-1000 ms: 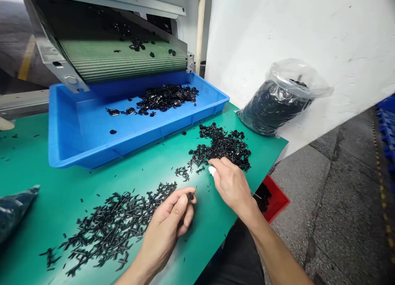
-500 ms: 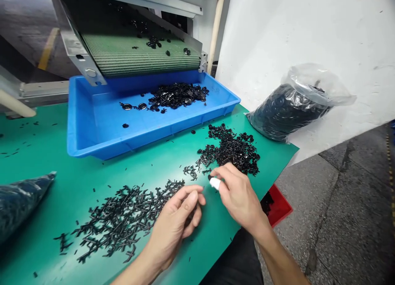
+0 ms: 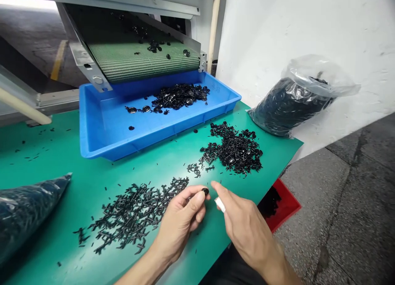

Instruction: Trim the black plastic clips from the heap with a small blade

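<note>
My left hand (image 3: pixel 185 215) pinches a small round black plastic piece (image 3: pixel 205 191) between thumb and forefinger; its other fingers are curled. Just to the right, my right hand (image 3: pixel 243 223) has its forefinger stretched out and apart from the thumb, with nothing seen between them. A white cover (image 3: pixel 220 204) wraps the right thumb tip. Beyond the hands lies a heap of small black parts with round heads (image 3: pixel 237 149). Left of my left hand, a spread of black branched sprue pieces (image 3: pixel 132 215) covers part of the green tabletop (image 3: pixel 148 165).
A blue tray (image 3: pixel 154 138) with black parts stands under the end of a green conveyor belt (image 3: pixel 145 62). Clear bags of black parts lie at the right (image 3: pixel 293 103) and left (image 3: pixel 27 211). A red bin (image 3: pixel 285 206) sits below the table's right edge.
My right hand has moved back toward me from the heap, and its fingers have parted from the black piece. The round piece is now in my left hand's pinch.
</note>
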A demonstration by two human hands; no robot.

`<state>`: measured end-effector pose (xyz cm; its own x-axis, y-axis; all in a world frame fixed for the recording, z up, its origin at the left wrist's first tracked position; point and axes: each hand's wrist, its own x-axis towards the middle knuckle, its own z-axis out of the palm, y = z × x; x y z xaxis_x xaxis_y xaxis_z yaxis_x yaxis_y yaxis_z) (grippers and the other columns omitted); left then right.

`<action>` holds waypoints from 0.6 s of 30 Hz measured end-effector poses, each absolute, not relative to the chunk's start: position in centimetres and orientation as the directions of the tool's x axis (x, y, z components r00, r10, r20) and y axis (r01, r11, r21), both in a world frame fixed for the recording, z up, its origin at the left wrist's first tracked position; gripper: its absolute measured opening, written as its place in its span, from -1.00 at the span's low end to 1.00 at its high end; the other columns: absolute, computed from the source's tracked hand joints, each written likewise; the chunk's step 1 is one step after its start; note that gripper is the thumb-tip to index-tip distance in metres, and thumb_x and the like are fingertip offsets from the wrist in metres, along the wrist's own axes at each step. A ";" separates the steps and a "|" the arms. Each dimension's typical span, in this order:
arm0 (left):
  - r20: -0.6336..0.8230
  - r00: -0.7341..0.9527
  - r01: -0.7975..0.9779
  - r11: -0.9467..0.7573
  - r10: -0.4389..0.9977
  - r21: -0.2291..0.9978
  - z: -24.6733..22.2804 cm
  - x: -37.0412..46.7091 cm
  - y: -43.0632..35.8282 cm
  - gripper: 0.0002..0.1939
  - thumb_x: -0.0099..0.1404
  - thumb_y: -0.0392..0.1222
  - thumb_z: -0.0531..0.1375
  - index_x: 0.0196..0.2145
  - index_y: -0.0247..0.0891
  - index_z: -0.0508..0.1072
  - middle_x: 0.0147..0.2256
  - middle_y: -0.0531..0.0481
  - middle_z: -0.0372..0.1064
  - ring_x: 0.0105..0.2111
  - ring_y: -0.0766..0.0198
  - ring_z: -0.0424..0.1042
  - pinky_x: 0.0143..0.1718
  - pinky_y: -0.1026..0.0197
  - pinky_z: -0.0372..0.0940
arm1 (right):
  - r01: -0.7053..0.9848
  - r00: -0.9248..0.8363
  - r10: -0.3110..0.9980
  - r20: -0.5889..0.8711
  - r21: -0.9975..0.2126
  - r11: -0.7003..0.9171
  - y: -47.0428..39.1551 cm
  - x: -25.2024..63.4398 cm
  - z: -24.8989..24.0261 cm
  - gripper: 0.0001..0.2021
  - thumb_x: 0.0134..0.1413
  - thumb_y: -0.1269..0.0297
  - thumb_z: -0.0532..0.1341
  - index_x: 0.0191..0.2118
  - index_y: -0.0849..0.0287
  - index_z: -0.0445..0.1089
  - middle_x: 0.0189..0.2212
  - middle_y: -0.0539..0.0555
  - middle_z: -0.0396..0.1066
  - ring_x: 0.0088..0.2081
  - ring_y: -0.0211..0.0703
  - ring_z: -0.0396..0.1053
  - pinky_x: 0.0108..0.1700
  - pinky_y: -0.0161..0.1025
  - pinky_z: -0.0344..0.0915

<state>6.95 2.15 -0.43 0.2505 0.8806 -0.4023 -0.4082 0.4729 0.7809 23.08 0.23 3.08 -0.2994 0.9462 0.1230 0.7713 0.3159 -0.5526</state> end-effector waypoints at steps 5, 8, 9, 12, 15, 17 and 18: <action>-0.420 0.207 -0.408 0.468 0.884 0.784 0.0 7.3 1.9 -0.72 0.21 -0.03 0.33 -0.20 -0.27 0.52 -0.40 0.00 0.43 -0.64 0.51 0.05 -0.67 0.39 -0.16 | 0.838 -0.242 0.950 0.197 -0.451 0.307 -0.5 22.2 2.4 -0.71 0.26 0.52 -0.10 -0.22 0.15 0.33 -0.43 0.07 0.41 -0.39 -0.04 0.40 -0.36 -0.16 0.25; -0.433 0.218 -0.425 0.485 0.874 0.764 0.3 7.4 2.0 -0.72 0.22 -0.02 0.32 -0.24 -0.29 0.53 -0.49 0.05 0.37 -0.65 0.51 -0.01 -0.68 0.39 -0.19 | 0.790 -0.199 0.955 0.219 -0.541 0.288 -0.5 22.1 2.5 -0.71 0.22 0.54 -0.06 -0.18 0.15 0.35 -0.38 0.08 0.40 -0.34 -0.06 0.39 -0.30 -0.19 0.26; -0.439 0.227 -0.422 0.494 0.869 0.760 0.3 7.4 2.1 -0.71 0.22 -0.01 0.32 -0.25 -0.31 0.54 -0.55 0.09 0.30 -0.65 0.50 -0.03 -0.67 0.39 -0.19 | 0.754 -0.173 0.959 0.225 -0.596 0.276 -0.4 22.1 2.5 -0.68 0.20 0.56 -0.05 -0.11 0.14 0.36 -0.35 0.07 0.40 -0.32 -0.09 0.39 -0.28 -0.21 0.27; -0.450 0.252 -0.398 0.516 0.856 0.759 0.3 7.3 2.1 -0.69 0.21 0.00 0.33 -0.24 -0.32 0.54 -0.66 0.19 0.10 -0.64 0.47 -0.06 -0.66 0.39 -0.20 | 0.617 -0.127 0.965 0.229 -0.743 0.258 0.1 22.0 2.5 -0.60 0.18 0.58 0.00 -0.01 0.05 0.40 -0.31 0.01 0.39 -0.29 -0.19 0.38 -0.23 -0.28 0.27; -0.443 0.282 -0.370 0.523 0.851 0.768 0.2 7.2 2.0 -0.69 0.24 0.01 0.30 -0.25 -0.32 0.55 -0.66 0.19 0.08 -0.63 0.47 -0.10 -0.66 0.39 -0.21 | 0.518 -0.117 0.971 0.211 -0.821 0.241 0.9 21.9 2.3 -0.61 0.15 0.60 0.05 -0.10 0.03 0.47 -0.34 -0.03 0.36 -0.30 -0.26 0.36 -0.24 -0.33 0.26; -0.431 0.303 -0.367 0.521 0.850 0.770 0.1 7.1 2.1 -0.69 0.25 0.03 0.29 -0.29 -0.31 0.54 -0.66 0.19 0.07 -0.64 0.47 -0.11 -0.66 0.39 -0.22 | 0.475 -0.130 0.972 0.196 -0.848 0.234 1.3 22.1 2.4 -0.61 0.14 0.62 0.04 -0.14 0.06 0.50 -0.34 -0.03 0.35 -0.30 -0.28 0.35 -0.24 -0.35 0.26; -0.424 0.317 -0.370 0.522 0.848 0.768 0.1 7.0 2.1 -0.70 0.23 0.04 0.30 -0.31 -0.30 0.54 -0.66 0.19 0.07 -0.64 0.48 -0.11 -0.66 0.39 -0.23 | 0.459 -0.155 0.970 0.190 -0.855 0.241 1.5 22.3 2.6 -0.60 0.14 0.63 0.03 -0.14 0.07 0.50 -0.33 -0.02 0.34 -0.29 -0.28 0.35 -0.23 -0.36 0.27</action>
<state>6.99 2.10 0.09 0.3166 0.8483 -0.4244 -0.3703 0.5224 0.7681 22.31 1.54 2.56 -0.1547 0.9695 0.1900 0.4585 0.2408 -0.8554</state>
